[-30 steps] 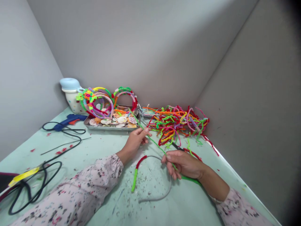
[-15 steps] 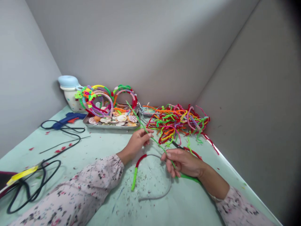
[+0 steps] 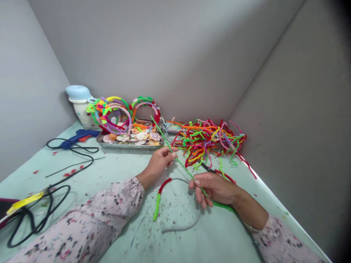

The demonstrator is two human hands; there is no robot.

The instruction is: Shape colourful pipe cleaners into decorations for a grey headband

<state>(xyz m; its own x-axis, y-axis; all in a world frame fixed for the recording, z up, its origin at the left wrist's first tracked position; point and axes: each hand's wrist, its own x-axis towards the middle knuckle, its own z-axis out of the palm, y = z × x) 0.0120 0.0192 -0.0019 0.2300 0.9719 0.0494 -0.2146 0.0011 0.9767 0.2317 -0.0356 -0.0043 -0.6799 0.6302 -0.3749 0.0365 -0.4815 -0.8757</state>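
Observation:
A thin green pipe cleaner (image 3: pixel 183 166) runs slantwise between my hands above the table. My left hand (image 3: pixel 159 162) pinches its upper part, and the far end sticks up past the fingers toward the metal tray. Lower down, my right hand (image 3: pixel 212 188) has thumb and forefinger closed on the same stem, its other fingers curled below. On the table beneath lies a grey headband (image 3: pixel 199 215), one end wrapped in red and bright green. My right hand hides part of its curve. Another green strip (image 3: pixel 223 207) shows under my right wrist.
Behind my hands stand a metal tray (image 3: pixel 131 145) of shells, several fuzzy headbands (image 3: pixel 117 117) and a pile of pipe cleaners (image 3: pixel 205 138). Scissors (image 3: pixel 207 168) lie before the pile. A blue glue gun (image 3: pixel 78 138), its black cord (image 3: pixel 68 188) and a lidded cup (image 3: pixel 82 107) are left.
Both hands keep their hold on the green pipe cleaner. Its upper end has shifted slightly to the right; the view has moved a little.

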